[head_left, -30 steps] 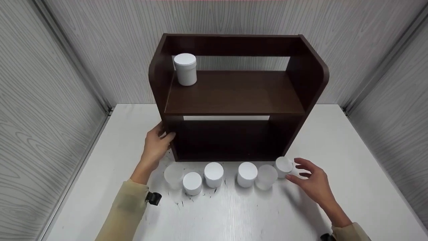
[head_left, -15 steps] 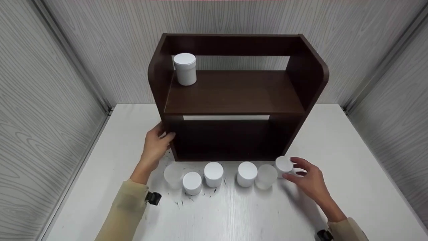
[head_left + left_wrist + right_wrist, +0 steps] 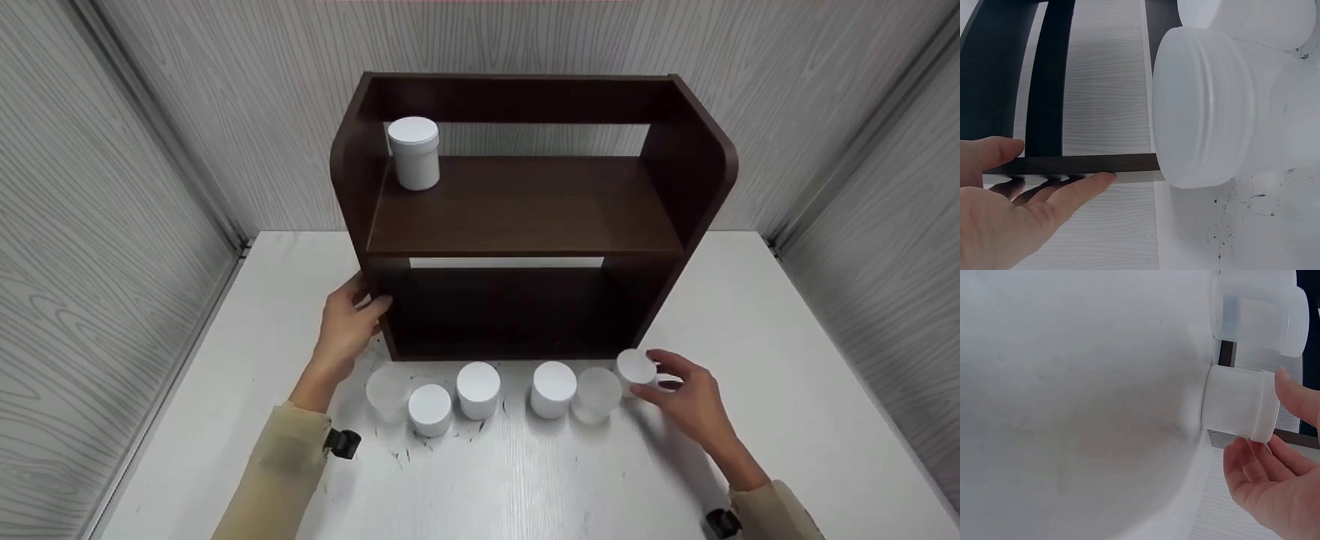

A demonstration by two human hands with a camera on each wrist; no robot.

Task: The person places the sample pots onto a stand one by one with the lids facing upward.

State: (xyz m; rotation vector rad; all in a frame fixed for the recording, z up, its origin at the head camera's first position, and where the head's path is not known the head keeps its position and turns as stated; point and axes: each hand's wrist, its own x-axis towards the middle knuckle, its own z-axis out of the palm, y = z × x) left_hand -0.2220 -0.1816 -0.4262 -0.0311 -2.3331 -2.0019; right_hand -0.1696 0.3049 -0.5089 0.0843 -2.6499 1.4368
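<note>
My left hand (image 3: 341,326) grips the left side panel of a dark brown two-tier shelf (image 3: 525,206), thumb inside and fingers outside, as the left wrist view confirms. At the row's right end, my right hand (image 3: 694,401) pinches a small white lidded jar (image 3: 634,369) between thumb and fingers near its lid. In the right wrist view this white jar (image 3: 1233,399) stands upright on the table. A translucent jar (image 3: 597,395) is just left of it, then a white jar (image 3: 553,390). One taller white jar (image 3: 416,157) stands on the upper shelf at the left.
Left of a gap in the row stand another white jar (image 3: 478,390), a shorter white jar (image 3: 430,410) and a translucent jar (image 3: 388,394). They line the shelf's front on a white table (image 3: 510,480). Grey wood-grain panels (image 3: 112,187) enclose the sides and back.
My right hand has moved left onto the small white jar at the row's right end, its thumb and fingers closing in at the lid. The left hand stays on the shelf panel.
</note>
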